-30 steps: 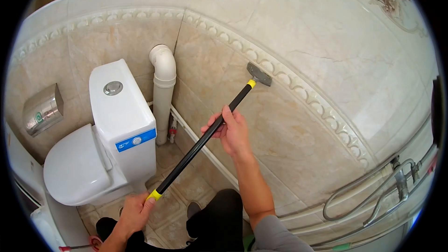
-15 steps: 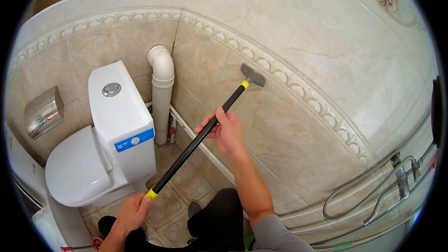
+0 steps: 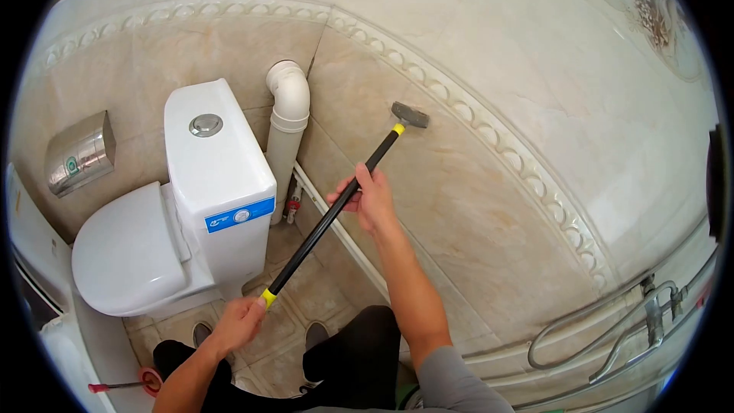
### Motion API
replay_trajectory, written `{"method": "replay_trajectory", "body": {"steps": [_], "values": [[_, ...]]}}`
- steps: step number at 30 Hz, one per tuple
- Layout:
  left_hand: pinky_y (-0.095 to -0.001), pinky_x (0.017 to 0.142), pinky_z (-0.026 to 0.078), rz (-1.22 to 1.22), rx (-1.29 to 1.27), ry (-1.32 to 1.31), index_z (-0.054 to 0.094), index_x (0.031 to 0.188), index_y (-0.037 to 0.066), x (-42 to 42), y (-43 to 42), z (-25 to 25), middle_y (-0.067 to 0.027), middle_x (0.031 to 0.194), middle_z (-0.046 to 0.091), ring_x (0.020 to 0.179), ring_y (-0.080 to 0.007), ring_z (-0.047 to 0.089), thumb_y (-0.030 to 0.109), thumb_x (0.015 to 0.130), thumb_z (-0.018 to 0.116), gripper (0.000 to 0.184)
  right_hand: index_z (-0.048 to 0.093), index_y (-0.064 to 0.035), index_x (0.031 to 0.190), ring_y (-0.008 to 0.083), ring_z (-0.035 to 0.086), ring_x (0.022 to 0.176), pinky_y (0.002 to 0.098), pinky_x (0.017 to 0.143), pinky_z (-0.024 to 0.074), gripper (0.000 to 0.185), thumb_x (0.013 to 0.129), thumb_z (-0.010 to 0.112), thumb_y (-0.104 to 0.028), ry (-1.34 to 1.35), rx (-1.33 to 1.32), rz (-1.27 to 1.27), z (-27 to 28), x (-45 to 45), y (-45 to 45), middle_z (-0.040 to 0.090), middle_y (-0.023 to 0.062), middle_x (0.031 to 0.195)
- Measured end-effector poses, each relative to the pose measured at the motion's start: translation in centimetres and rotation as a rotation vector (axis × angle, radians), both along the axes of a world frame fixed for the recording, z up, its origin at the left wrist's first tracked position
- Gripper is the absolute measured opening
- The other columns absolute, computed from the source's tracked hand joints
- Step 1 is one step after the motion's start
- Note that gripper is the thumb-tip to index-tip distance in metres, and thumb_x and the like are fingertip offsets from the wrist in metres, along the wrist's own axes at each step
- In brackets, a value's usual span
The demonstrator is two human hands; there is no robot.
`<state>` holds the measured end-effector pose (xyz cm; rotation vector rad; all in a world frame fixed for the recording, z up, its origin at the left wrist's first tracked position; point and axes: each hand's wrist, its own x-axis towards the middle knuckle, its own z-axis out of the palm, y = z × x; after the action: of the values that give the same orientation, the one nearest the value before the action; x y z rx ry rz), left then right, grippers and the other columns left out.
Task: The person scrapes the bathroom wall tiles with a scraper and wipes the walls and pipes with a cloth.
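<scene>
A long-handled scraper (image 3: 325, 218) with a black pole and yellow collars slants up to the right across the view. My left hand (image 3: 238, 325) is closed around its lower end at the yellow collar. Higher up, my right hand (image 3: 370, 197) holds the pole between thumb and fingers. The grey scraper head (image 3: 410, 115) is at the beige tiled wall (image 3: 474, 206), below the raised decorative border (image 3: 474, 118); whether its blade touches the tile is hard to tell.
On the left stands a white toilet (image 3: 218, 160) with its lid down, beside a white drain pipe (image 3: 287, 134). A metal paper holder (image 3: 80, 154) hangs on the wall. Metal shower fittings (image 3: 654, 321) are at lower right, and a red-handled plunger (image 3: 150, 381) at lower left.
The view has shifted, so the toilet and pipe appear further right. The scraper head has moved down and away from the border, its angle turned. Both hands keep their hold.
</scene>
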<state>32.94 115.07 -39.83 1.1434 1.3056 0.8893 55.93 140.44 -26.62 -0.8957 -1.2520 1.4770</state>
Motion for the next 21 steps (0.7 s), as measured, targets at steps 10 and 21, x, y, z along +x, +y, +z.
{"method": "replay_trajectory", "body": {"steps": [10,21], "values": [[-0.0311,0.05,0.043,-0.019,-0.068,-0.066,0.053,0.085,0.004,1.9,0.9,-4.1,-0.0025,0.061,0.053,0.053,-0.0132,0.054,0.034,0.106,0.049,0.037,0.04,-0.0095,0.109,0.0303,0.072,0.068,0.0408,0.054,0.0591,0.026,0.108,0.043,-0.036,-0.034,-0.094,0.065,-3.5,-0.1,1.2,0.065,0.013,0.08],[-0.0408,0.059,0.048,-0.028,0.065,0.095,0.052,0.096,0.0,6.8,3.5,-5.0,-0.0113,0.067,0.059,0.06,-0.0253,0.06,0.031,0.107,0.046,0.034,0.043,-0.0081,0.117,0.028,0.065,0.059,0.0446,0.054,0.0574,0.032,0.11,0.037,-0.038,-0.036,-0.057,0.05,-3.8,-0.7,4.3,0.061,0.0102,0.077]]}}
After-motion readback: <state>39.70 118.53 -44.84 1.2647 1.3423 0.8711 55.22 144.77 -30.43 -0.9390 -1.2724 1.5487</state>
